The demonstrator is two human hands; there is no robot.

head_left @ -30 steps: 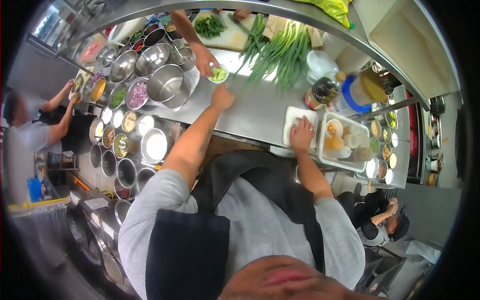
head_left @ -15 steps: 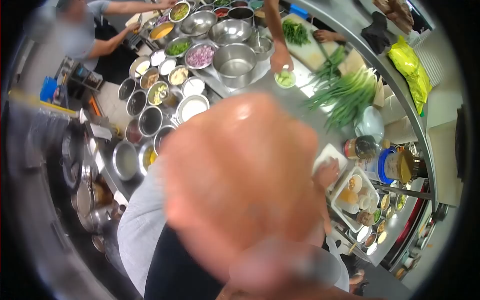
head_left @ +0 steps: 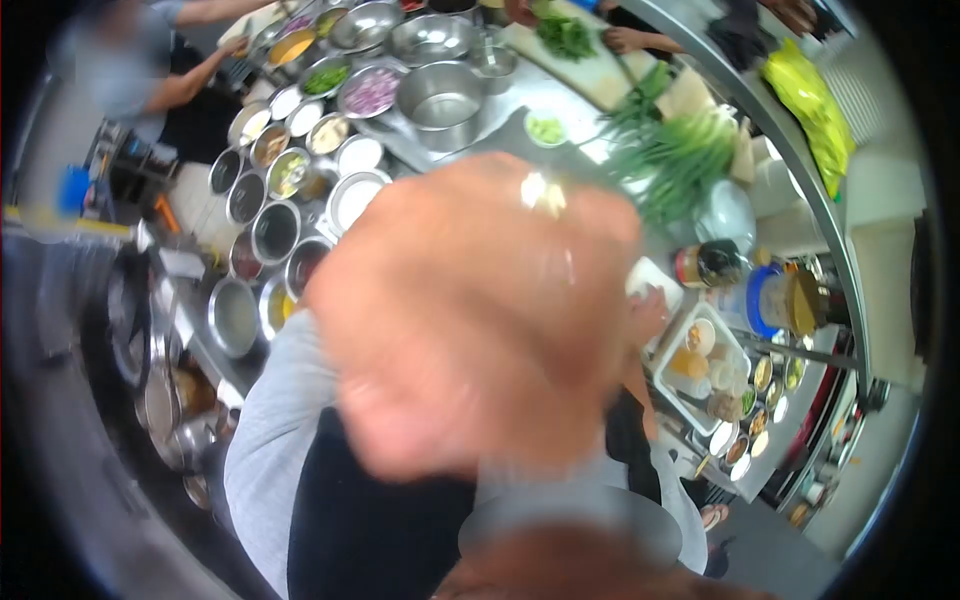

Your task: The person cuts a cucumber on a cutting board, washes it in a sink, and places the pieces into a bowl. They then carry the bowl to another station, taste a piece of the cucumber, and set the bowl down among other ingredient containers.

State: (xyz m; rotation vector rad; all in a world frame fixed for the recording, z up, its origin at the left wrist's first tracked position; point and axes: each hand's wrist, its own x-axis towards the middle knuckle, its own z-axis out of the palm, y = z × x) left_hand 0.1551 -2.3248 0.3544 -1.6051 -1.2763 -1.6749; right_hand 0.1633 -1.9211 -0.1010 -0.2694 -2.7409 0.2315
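My left hand (head_left: 475, 310) is very close to the lens, large and blurred, and covers the middle of the view. Its fingers look curled into a closed shape; whatever they hold, if anything, is hidden. A grey sleeve (head_left: 275, 420) leads up behind it. Lower right of it, my right hand (head_left: 650, 308) rests on a folded white cloth or pad (head_left: 655, 280) at the counter's edge, fingers laid out and partly blurred. Beside that hand stands a white tray (head_left: 668, 378) of small containers. A jar with a dark lid (head_left: 708, 264) is just beyond.
Steel bowls (head_left: 440, 100) and pots crowd the counter, one with chopped red onion (head_left: 370, 92). A small cup of chopped greens (head_left: 546, 127) stands near green onions (head_left: 675, 160). Co-workers' hands (head_left: 625, 40) are at a cutting board (head_left: 595, 88) and far left. A metal shelf edge (head_left: 800, 150) curves along the right.
The view has shifted, so the counter sits higher and further left. A co-worker's hand has left the cup of chopped greens. My left hand has turned slightly before the lens; my right stays on the cloth.
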